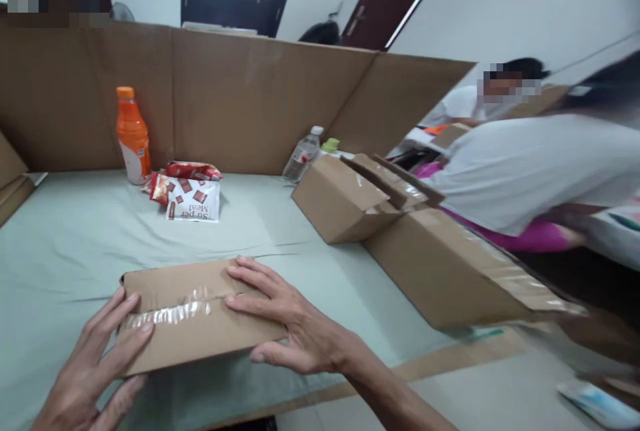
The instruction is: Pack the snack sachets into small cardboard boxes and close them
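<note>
A small cardboard box [200, 341] with clear tape along its top seam is at the front of the cloth-covered table [260, 218]. Around its left end lie the fingers of my left hand [97, 358], some on the top and the thumb low at the near side. My right hand [285, 318] grips the right end, fingers over the top and thumb at the near edge. The box's underside is hidden. Beyond it lie a white snack packet [194, 201] marked "Super Meal" and a red packet [193, 170].
An orange bottle [133, 138] and a clear water bottle [303, 154] stand by the cardboard partition [240, 98]. To the right are an open cardboard box [340, 198] and a longer taped box [450, 271]. Two people in white shirts [540, 164] are farther right.
</note>
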The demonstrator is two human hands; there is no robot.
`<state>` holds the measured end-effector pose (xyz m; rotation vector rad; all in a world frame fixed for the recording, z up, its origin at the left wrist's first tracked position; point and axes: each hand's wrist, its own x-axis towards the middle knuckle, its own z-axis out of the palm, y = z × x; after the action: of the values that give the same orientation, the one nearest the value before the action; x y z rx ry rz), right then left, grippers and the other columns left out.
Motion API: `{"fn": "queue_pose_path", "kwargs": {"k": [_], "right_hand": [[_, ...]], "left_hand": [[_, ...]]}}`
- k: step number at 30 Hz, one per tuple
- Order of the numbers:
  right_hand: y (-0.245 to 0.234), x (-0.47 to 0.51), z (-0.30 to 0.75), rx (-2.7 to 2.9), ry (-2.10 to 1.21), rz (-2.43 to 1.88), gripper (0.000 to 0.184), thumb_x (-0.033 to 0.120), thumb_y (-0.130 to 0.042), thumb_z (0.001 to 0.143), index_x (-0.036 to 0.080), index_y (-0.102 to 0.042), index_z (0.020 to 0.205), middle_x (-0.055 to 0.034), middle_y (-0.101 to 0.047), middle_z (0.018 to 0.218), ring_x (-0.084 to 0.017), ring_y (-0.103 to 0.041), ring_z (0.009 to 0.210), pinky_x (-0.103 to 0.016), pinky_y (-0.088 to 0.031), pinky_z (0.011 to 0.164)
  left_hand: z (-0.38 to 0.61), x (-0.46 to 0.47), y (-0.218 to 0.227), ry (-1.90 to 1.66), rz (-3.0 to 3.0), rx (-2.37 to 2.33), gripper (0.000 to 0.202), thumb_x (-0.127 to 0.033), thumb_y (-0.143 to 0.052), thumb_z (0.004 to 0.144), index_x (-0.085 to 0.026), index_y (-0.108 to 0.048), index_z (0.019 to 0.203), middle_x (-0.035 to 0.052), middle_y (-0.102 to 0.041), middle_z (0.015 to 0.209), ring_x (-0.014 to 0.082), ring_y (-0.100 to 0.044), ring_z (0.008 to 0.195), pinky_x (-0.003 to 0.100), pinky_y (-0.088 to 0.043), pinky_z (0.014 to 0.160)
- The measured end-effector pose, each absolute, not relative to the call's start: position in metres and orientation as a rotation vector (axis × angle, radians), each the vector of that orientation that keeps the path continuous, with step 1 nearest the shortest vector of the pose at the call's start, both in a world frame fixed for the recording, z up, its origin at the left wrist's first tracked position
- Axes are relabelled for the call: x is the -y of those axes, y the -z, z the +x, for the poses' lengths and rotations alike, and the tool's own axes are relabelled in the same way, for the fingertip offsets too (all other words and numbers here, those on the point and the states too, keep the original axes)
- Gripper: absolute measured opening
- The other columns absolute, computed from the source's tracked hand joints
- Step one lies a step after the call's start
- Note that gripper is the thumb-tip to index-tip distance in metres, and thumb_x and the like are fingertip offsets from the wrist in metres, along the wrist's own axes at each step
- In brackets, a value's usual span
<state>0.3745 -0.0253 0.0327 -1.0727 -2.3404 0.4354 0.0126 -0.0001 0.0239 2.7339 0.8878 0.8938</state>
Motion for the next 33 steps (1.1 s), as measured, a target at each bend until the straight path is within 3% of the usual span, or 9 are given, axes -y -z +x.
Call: {"fn": "queue_pose_path", "kwargs": {"k": [7, 11, 14, 18, 21, 25, 28, 33], "right_hand": [[-0.028, 0.078, 0.423, 2.178, -0.146, -1.357, 0.056, 0.046, -0.064, 0.093, 0.026, -0.057, 0.144, -0.0125, -0.045, 0.159, -0.033, -0.032, 0.152, -0.055, -0.039, 0.117], [-0.019, 0.124, 0.461, 1.998, 0.144, -1.583, 0.05, 0.036, -0.061, 0.095, 0.026, -0.057, 0.144, -0.0094, -0.047, 0.157, -0.031, -0.039, 0.148, -0.048, -0.043, 0.115], [-0.01, 0.152, 0.487, 1.831, 0.374, -1.768, 0.046, 0.034, -0.058, 0.097, 0.026, -0.056, 0.142, -0.0099, -0.051, 0.153, -0.032, -0.045, 0.143, -0.049, -0.045, 0.112], [0.0, 0.171, 0.514, 1.568, 0.656, -2.019, 0.04, 0.039, -0.052, 0.099, 0.023, -0.059, 0.135, -0.0147, -0.06, 0.142, -0.038, -0.057, 0.13, -0.056, -0.05, 0.101], [0.004, 0.169, 0.528, 1.377, 0.826, -2.162, 0.041, 0.046, -0.046, 0.101, 0.019, -0.064, 0.127, -0.0181, -0.065, 0.132, -0.04, -0.063, 0.12, -0.056, -0.054, 0.091], [0.002, 0.151, 0.538, 1.201, 0.963, -2.333, 0.048, 0.05, -0.039, 0.103, 0.016, -0.068, 0.121, -0.0187, -0.069, 0.126, -0.039, -0.066, 0.114, -0.048, -0.055, 0.077], [-0.001, 0.137, 0.54, 1.117, 1.01, -2.446, 0.048, 0.048, -0.04, 0.102, 0.015, -0.069, 0.12, -0.0182, -0.07, 0.124, -0.037, -0.067, 0.11, -0.044, -0.051, 0.068], [0.002, 0.127, 0.546, 1.012, 1.005, -2.52, 0.046, 0.047, -0.043, 0.102, 0.014, -0.066, 0.123, -0.0183, -0.069, 0.128, -0.038, -0.065, 0.113, -0.043, -0.049, 0.069]], "left_hand": [[0.089, -0.039, -0.031, -0.851, 2.818, -0.539, 0.05, -0.01, -0.048, 0.098, -0.026, -0.05, 0.146, 0.0111, -0.042, 0.16, 0.0311, -0.032, 0.153, 0.049, -0.052, 0.11], [0.178, -0.06, -0.03, -0.787, 2.738, -0.311, 0.041, -0.01, -0.05, 0.097, -0.024, -0.058, 0.134, 0.0138, -0.049, 0.154, 0.0319, -0.04, 0.148, 0.055, -0.052, 0.11], [0.253, -0.066, -0.026, -0.751, 2.69, -0.292, 0.035, -0.01, -0.055, 0.094, -0.023, -0.063, 0.125, 0.0154, -0.05, 0.151, 0.0352, -0.044, 0.144, 0.06, -0.047, 0.112], [0.333, -0.05, -0.021, -0.681, 2.644, -0.382, 0.051, -0.004, -0.054, 0.088, -0.016, -0.053, 0.138, 0.0241, -0.029, 0.163, 0.0416, -0.036, 0.148, 0.066, -0.037, 0.116], [0.368, -0.032, -0.015, -0.494, 2.628, -0.295, 0.068, -0.011, -0.063, 0.083, -0.011, -0.042, 0.148, 0.0291, -0.026, 0.163, 0.0429, -0.036, 0.148, 0.063, -0.037, 0.117], [0.399, -0.021, 0.001, -0.199, 2.594, -0.132, 0.083, -0.019, -0.067, 0.079, -0.009, -0.033, 0.154, 0.0283, -0.029, 0.163, 0.0414, -0.034, 0.15, 0.057, -0.037, 0.119], [0.416, -0.023, 0.013, -0.053, 2.561, -0.056, 0.09, -0.025, -0.067, 0.079, -0.014, -0.025, 0.158, 0.0244, -0.024, 0.166, 0.0391, -0.031, 0.152, 0.056, -0.038, 0.119], [0.416, -0.029, 0.027, 0.067, 2.556, 0.02, 0.091, -0.027, -0.069, 0.077, -0.015, -0.027, 0.157, 0.0229, -0.024, 0.167, 0.0402, -0.03, 0.152, 0.056, -0.036, 0.119]]}}
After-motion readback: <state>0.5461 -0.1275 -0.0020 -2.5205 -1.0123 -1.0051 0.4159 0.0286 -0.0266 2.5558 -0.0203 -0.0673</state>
